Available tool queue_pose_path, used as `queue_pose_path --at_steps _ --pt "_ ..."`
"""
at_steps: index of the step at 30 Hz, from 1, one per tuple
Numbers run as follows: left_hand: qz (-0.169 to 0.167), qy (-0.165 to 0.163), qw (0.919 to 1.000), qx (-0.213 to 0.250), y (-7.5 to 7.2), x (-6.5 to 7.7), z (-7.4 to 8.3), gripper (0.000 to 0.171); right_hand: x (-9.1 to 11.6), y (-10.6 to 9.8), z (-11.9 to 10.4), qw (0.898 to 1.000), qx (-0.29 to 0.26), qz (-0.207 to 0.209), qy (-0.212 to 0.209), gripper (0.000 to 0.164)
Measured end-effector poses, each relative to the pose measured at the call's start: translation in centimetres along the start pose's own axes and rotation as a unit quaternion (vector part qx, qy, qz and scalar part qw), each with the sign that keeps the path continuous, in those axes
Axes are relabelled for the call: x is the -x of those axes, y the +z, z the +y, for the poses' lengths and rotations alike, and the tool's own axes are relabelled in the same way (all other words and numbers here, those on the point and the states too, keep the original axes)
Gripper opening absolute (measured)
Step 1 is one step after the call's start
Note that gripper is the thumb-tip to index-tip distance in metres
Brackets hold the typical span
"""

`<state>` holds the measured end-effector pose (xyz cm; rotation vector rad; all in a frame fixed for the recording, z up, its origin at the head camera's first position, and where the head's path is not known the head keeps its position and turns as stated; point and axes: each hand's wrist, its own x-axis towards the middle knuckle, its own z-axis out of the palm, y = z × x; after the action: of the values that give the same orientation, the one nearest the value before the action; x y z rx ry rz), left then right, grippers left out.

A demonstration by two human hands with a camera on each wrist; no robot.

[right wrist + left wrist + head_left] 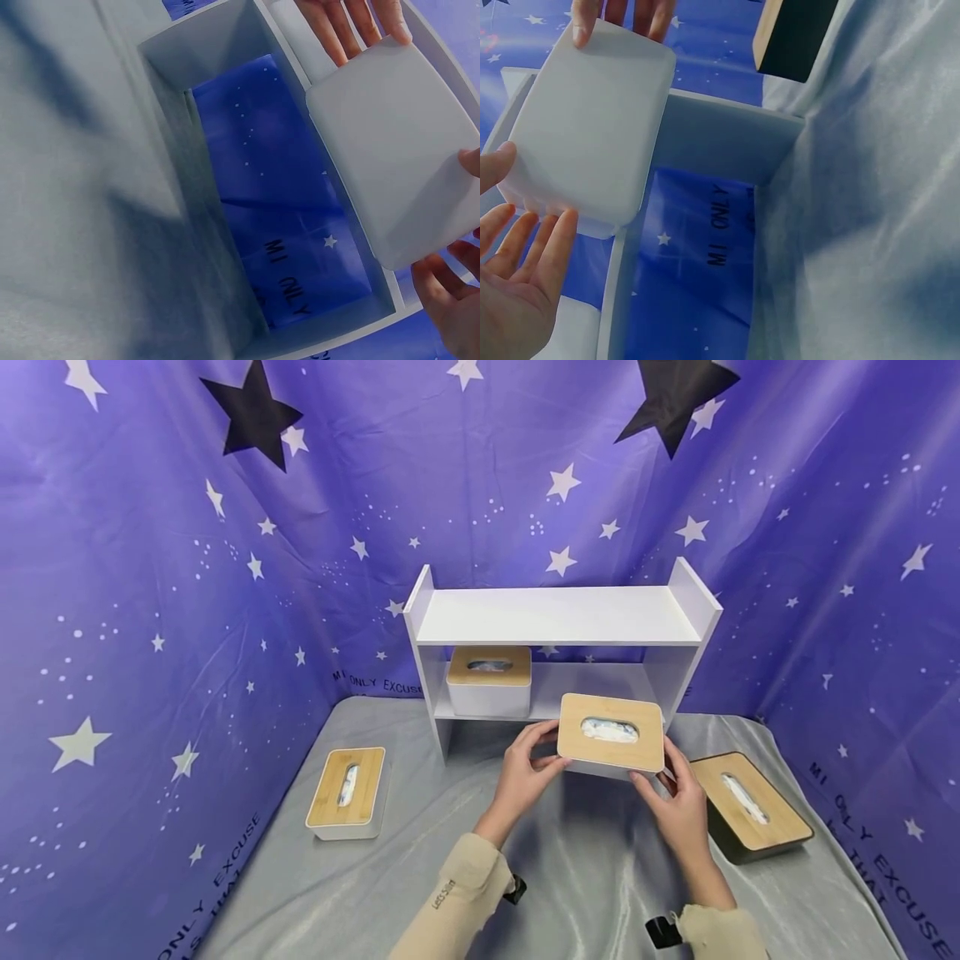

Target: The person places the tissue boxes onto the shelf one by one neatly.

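Cloth (420, 893), grey and softly creased, lies beneath a white shelf (558, 614) with raised side panels, and before the right half of that shelf a person holds a white box (611, 752) between two hands. The left hand (517, 777) grips the box's left end, thumb and fingers spread around the corner; the right hand (678, 802) grips the right end, its thumb at the near lower edge and its fingers along the side. The wooden lid (611, 706) faces up (its rounded slot (610, 730) shows something pale inside), while both wrist views look at the plain white underside, overlapping the edge of the lower board (588, 681); whether box and board touch cannot be told. On the left part of that board sits a similar shelved box (489, 700), its lid also wooden. Out on the cloth, well apart to the left, rests a left box (366, 789), white below its wood; near the right hand, on the other side, lies a dark box (738, 814), set at an angle. Beige sleeves (457, 893) cover the forearms, the left one lettered, and behind everything hangs a purple backdrop (487, 460) scattered with stars.
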<state>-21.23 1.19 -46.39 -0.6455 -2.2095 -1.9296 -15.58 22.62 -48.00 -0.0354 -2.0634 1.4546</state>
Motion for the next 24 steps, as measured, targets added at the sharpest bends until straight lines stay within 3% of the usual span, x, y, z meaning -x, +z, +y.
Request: queue_pose_path --at_steps 7,12,24 --pt "0.002 0.004 1.0 0.005 -0.3 -0.7 0.0 0.058 -0.6 0.4 -2.1 1.0 -0.006 -0.003 0.011 0.07" --pt "0.006 0.007 0.9999 0.006 -0.4 -0.9 0.2 0.056 -0.5 0.3 -3.7 1.0 -0.007 -0.001 -0.006 0.066" --pt "0.019 0.017 0.9997 -0.006 -0.5 -1.3 0.3 0.053 -1.8 0.5 -0.6 0.999 -0.027 -0.014 0.02 0.069"
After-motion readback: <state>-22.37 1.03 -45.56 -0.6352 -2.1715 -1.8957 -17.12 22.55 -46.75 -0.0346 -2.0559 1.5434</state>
